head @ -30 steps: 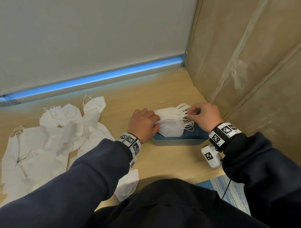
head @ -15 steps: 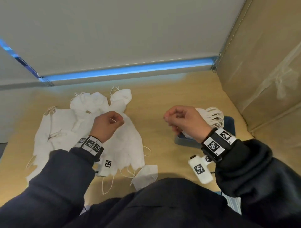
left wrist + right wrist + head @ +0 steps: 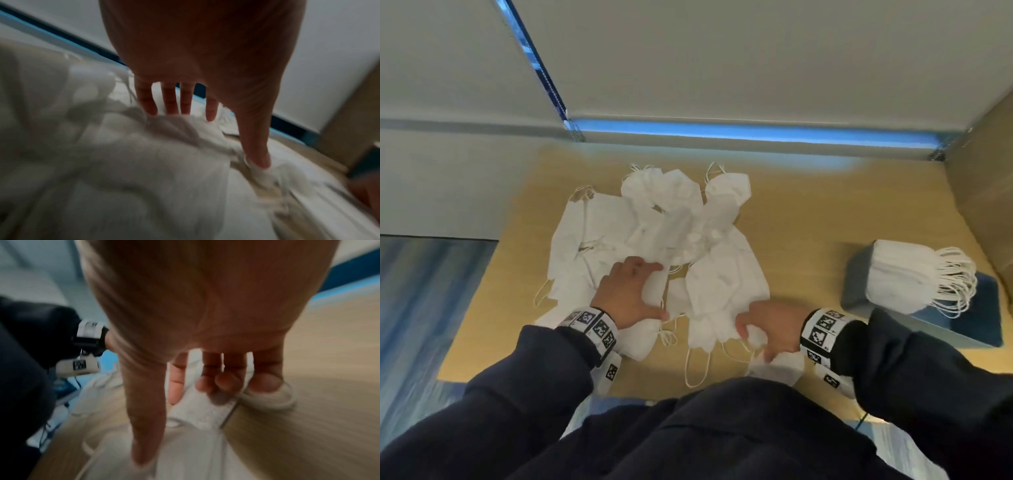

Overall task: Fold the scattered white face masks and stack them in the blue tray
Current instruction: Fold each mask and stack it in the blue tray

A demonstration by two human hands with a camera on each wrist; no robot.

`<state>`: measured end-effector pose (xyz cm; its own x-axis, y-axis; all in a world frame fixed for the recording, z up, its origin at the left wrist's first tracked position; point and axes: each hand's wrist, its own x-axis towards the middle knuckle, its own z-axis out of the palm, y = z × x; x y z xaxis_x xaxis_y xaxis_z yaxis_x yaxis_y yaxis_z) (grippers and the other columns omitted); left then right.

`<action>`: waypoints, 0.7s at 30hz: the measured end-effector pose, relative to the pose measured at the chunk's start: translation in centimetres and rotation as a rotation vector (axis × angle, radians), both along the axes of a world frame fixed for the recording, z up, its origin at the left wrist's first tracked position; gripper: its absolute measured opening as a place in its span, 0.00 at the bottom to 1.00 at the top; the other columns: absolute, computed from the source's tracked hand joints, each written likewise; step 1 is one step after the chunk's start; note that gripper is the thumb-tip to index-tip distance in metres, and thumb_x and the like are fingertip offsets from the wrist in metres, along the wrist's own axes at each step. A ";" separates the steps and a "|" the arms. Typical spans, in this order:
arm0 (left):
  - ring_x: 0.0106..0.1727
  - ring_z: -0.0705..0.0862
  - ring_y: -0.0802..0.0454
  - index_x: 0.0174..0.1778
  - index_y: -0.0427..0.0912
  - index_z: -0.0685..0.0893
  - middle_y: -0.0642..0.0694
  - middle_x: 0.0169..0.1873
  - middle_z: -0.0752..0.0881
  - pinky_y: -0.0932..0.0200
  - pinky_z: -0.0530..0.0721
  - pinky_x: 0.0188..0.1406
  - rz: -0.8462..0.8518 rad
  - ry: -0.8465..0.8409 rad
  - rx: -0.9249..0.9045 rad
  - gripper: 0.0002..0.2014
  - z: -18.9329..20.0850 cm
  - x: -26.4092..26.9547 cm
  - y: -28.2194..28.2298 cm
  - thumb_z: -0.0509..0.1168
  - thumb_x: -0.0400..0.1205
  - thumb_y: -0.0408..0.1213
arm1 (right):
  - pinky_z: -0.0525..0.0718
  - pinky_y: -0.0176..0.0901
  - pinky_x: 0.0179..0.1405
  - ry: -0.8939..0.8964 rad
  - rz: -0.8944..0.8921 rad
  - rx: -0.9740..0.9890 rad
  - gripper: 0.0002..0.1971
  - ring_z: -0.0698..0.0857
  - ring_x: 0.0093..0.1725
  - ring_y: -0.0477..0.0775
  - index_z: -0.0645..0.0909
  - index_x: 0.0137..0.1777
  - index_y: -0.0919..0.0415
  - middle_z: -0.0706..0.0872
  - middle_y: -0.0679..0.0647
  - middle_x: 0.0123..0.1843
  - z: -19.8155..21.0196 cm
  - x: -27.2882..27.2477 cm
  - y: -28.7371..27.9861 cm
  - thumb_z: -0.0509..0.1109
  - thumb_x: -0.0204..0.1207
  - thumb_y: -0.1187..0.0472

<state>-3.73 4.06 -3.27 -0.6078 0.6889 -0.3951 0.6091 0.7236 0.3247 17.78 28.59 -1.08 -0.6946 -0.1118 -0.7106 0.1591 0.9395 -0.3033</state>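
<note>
A heap of loose white face masks [image 3: 654, 226] lies in the middle of the wooden table [image 3: 808, 212]. My left hand [image 3: 640, 287] rests flat on the heap's near side, with its fingers [image 3: 170, 104] straight and the thumb spread. My right hand [image 3: 756, 332] is at the heap's front right corner, its fingers [image 3: 218, 382] curled into a white mask [image 3: 709, 329] with the fabric bunched between them. At the right stands the blue tray [image 3: 983, 318]. It holds a stack of folded masks [image 3: 900, 274] whose ear loops hang to the right.
A brown board wall [image 3: 983, 198] closes the right side, just behind the tray. A grey partition [image 3: 722, 68] runs along the back. One more mask [image 3: 777, 371] lies at the table's front edge under my right wrist. Bare wood shows between heap and tray.
Both hands left the stack in the tray, crossed to the left as raised fists, and now lie on the loose heap. The left hand has spread flat.
</note>
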 end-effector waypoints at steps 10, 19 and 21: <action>0.60 0.84 0.47 0.66 0.50 0.85 0.46 0.61 0.83 0.57 0.80 0.62 -0.003 -0.202 0.388 0.27 0.9 -3.6 0.3 0.72 0.74 0.23 | 0.83 0.49 0.49 0.176 -0.431 0.346 0.18 0.82 0.56 0.56 0.78 0.63 0.47 0.81 0.50 0.58 2.8 -3.6 3.2 0.67 0.75 0.63; 0.61 0.86 0.53 0.58 0.57 0.88 0.61 0.54 0.89 0.45 0.84 0.66 0.510 -0.398 0.831 0.21 6.5 -7.7 -3.6 0.73 0.74 0.28 | 0.68 0.60 0.80 0.282 -0.233 0.164 0.48 0.61 0.85 0.62 0.56 0.88 0.42 0.60 0.54 0.88 -0.5 -8.9 -2.6 0.78 0.70 0.52; 0.61 0.87 0.53 0.64 0.52 0.87 0.55 0.58 0.89 0.49 0.84 0.62 0.581 -0.654 0.922 0.21 7.2 -6.3 -2.9 0.72 0.76 0.30 | 0.72 0.60 0.75 0.259 -0.210 0.306 0.51 0.68 0.79 0.63 0.56 0.87 0.41 0.68 0.54 0.81 0.0 -9.8 -2.6 0.80 0.66 0.43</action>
<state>-10.07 1.14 3.92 -0.7852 0.5654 -0.2527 -0.1844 0.1761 0.9670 7.96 26.02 -1.07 -0.8390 0.2391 -0.4887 0.3118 0.9475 -0.0716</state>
